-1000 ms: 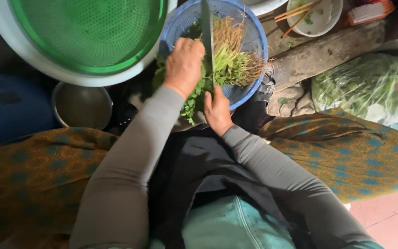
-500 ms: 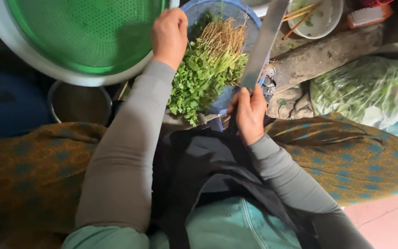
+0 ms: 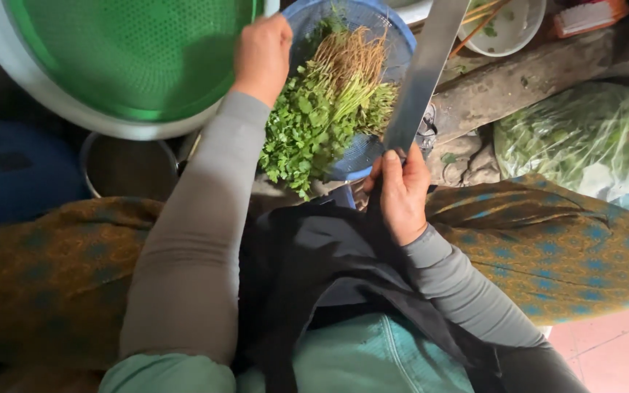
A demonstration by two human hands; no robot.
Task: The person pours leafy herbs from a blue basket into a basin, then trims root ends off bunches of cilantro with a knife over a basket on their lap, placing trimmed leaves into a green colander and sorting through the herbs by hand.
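While the right hand [image 3: 402, 193] is gripping the cleaver [image 3: 424, 73] upright, the left hand [image 3: 262, 54] is closing on the rooted herb bunch [image 3: 329, 109], likely positioning it for trimming

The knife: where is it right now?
Head view, upper right: the knife is held in the right hand, blade pointing up beside the herbs.

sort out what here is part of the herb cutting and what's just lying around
In use:
right hand, grip shut on the knife
left hand at the bunch's root end
bunch of leafy herbs
blue colander under them

Lying about:
green colander
white bowl with chopsticks
bag of greens
metal pot
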